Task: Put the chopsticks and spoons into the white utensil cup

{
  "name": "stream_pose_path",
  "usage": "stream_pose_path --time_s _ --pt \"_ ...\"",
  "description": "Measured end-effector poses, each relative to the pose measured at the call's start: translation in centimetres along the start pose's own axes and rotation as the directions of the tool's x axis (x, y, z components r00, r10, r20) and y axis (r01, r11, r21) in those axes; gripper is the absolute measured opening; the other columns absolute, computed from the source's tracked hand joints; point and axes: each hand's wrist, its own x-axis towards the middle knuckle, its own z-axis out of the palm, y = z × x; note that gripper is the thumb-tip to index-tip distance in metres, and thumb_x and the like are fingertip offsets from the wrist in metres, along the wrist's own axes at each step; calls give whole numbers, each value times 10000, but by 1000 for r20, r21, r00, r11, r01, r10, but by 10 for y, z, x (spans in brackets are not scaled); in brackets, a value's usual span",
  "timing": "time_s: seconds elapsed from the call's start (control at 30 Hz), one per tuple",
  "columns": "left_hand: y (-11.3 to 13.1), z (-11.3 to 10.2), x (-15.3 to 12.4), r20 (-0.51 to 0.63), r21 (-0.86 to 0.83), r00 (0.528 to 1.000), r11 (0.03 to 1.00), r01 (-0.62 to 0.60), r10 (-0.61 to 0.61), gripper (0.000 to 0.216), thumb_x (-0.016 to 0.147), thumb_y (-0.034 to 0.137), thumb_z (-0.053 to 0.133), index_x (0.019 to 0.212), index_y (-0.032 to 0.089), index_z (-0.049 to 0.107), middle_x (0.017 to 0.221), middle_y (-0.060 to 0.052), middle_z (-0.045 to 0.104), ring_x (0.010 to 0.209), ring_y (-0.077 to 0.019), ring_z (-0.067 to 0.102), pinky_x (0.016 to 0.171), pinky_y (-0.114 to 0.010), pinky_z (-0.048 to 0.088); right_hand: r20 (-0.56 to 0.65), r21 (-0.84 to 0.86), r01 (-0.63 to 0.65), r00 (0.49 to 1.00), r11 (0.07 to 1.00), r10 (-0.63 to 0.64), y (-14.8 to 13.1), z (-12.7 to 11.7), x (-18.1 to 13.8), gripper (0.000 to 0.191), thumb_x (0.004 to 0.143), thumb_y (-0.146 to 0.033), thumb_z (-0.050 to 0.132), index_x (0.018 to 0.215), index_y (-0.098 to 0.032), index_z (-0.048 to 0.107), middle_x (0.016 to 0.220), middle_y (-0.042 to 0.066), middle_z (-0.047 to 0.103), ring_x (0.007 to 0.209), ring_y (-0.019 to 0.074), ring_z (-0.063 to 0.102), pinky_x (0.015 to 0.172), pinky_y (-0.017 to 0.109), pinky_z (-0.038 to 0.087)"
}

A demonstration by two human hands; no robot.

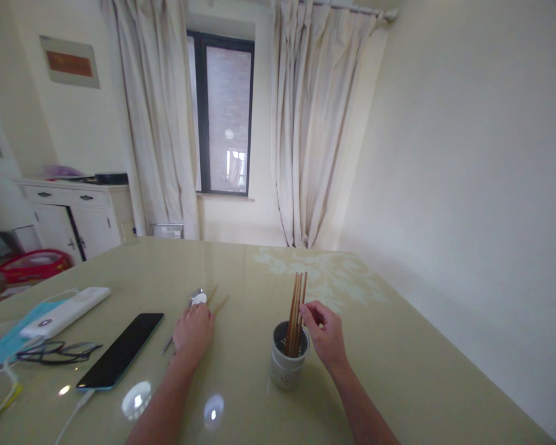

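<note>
My right hand point(323, 330) pinches upright wooden chopsticks point(295, 312) near their upper part. Their lower ends stand inside a grey-white utensil holder point(287, 375) with small holes in its side. To the left, my left hand point(194, 330) is low over the tabletop, fingers curled on a couple of chopsticks point(221, 304) whose ends stick out past them. Its fingertips are hidden. A spoon point(198, 298) with a shiny bowl shows just beyond those knuckles, and a thin metal handle point(167, 345) lies by the wrist.
A black phone point(123, 351) on a charging cable lies left of my left arm. Farther left are glasses point(58, 351), a white power bank point(67, 312) and a blue mask point(25, 330). The glossy table point(398, 371) runs alongside a wall on the right.
</note>
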Motion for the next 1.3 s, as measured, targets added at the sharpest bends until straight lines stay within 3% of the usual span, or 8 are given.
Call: stream_pose_path --time_s 0.27,0.33,0.43,0.53,0.63,0.9,1.13,1.3 --pt "35 -12 -2 -104 -302 987 941 -150 124 304 1051 246 448 1024 174 743 1055 -125 774 1022 -273 736 918 -379 550 28 4 -10 1000 1000 10 4 2 1 493 951 -608 652 739 -169 730 596 14 599 536 158 507 502 260 399" --pt "45 -25 -3 -288 -574 956 789 -222 60 313 1058 352 468 1045 187 734 1066 -111 765 951 -251 729 868 -374 571 33 6 -10 999 1000 9 4 3 1 499 959 -606 639 726 -173 720 589 8 583 536 156 496 501 260 387" --pt "57 -45 -10 -462 -850 871 365 -380 -169 297 1013 475 586 1037 205 708 1044 -81 771 929 -222 722 850 -352 585 41 0 -7 999 1000 7 5 4 1 516 971 -610 617 701 -178 702 579 -4 551 539 153 479 504 261 365" --pt "67 -61 -20 -402 -914 875 63 -400 -271 300 959 498 697 978 199 700 961 -55 788 848 -179 716 811 -305 589 56 -1 -13 998 1000 13 7 6 0 529 979 -617 600 694 -181 693 588 -3 554 553 157 487 515 265 364" --pt "78 -72 -30 -331 -937 926 -53 -346 -182 314 950 494 722 977 182 732 907 -46 791 741 -139 674 753 -270 583 66 -14 -16 998 1000 16 8 6 -1 527 992 -603 586 707 -174 701 605 -2 559 566 157 490 534 269 362" --pt "109 -68 -35 -118 -993 969 -28 -114 217 338 858 484 782 995 175 781 844 -57 811 748 -187 747 681 -287 595 93 -9 -14 996 1000 15 8 6 -2 520 1009 -576 577 731 -160 718 615 0 569 577 156 487 553 276 357" --pt "124 -50 -39 -3 -985 923 158 -69 386 316 869 461 741 962 168 813 919 -86 844 811 -233 779 751 -334 610 113 16 -25 993 1000 23 7 7 -2 483 997 -556 604 733 -165 712 630 8 590 588 160 499 546 275 361" --pt "126 -41 -44 14 -980 911 188 -70 413 333 885 458 712 999 162 815 964 -90 848 838 -238 786 750 -329 610 118 13 -24 993 1000 22 8 8 -2 481 991 -553 605 718 -170 704 622 4 573 588 163 496 542 275 362"
